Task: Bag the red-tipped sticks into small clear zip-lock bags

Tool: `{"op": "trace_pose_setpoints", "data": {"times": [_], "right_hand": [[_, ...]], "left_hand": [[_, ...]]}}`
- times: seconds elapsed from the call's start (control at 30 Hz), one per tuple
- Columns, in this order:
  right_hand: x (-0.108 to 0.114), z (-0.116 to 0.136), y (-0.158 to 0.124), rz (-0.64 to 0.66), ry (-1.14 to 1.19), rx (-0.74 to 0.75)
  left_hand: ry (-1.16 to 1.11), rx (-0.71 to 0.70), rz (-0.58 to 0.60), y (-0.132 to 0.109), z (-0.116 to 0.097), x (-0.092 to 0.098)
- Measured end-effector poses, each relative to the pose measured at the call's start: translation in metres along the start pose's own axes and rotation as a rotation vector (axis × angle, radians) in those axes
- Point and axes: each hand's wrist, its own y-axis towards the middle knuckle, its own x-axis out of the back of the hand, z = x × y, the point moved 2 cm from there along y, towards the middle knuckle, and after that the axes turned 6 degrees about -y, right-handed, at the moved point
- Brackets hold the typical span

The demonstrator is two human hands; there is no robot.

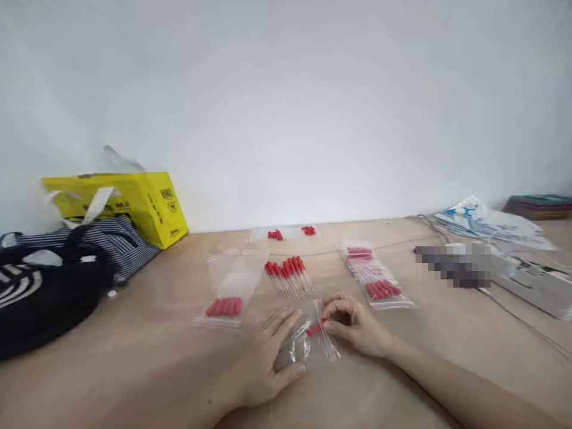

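Observation:
My left hand (270, 357) lies flat with fingers stretched over a clear zip bag (322, 353), pressing it to the table. At the bag's right end my right hand (348, 322) is closed in a pinch on a red-tipped stick (314, 328). Its red end shows at the bag's mouth; I cannot make out its pale shaft. Just beyond my hands, several loose red-tipped sticks (290, 277) with pale shafts lie fanned out. A filled zip bag (226, 307) with red tips lies to the left, and another filled bag (379, 286) to the right.
Further back, a flat clear bag (292, 233) holds more red tips near the wall. A yellow bag (134, 202), a striped cloth bag (129, 250) and a black bag (53, 292) stand at left. On the right are a power strip (531, 283), cables and plastic packaging (491, 223).

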Motion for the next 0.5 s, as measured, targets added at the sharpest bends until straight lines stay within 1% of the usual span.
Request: {"op": "trace_pose_setpoints", "data": {"times": [0.1,0.23,0.37,0.5], "right_hand": [[-0.008,0.003,0.003,0.073,-0.079,0.039],[-0.012,0.003,0.006,0.114,-0.100,0.063],[-0.008,-0.006,0.009,0.095,-0.011,-0.008],[-0.006,-0.014,0.012,0.042,-0.039,-0.067]], "left_hand": [[-0.005,-0.015,-0.017,0.002,0.001,0.000],[-0.058,-0.041,-0.034,0.000,0.001,0.001],[-0.137,-0.062,-0.102,-0.007,0.005,0.006],[-0.138,-0.043,-0.111,-0.014,0.011,0.009]]}}
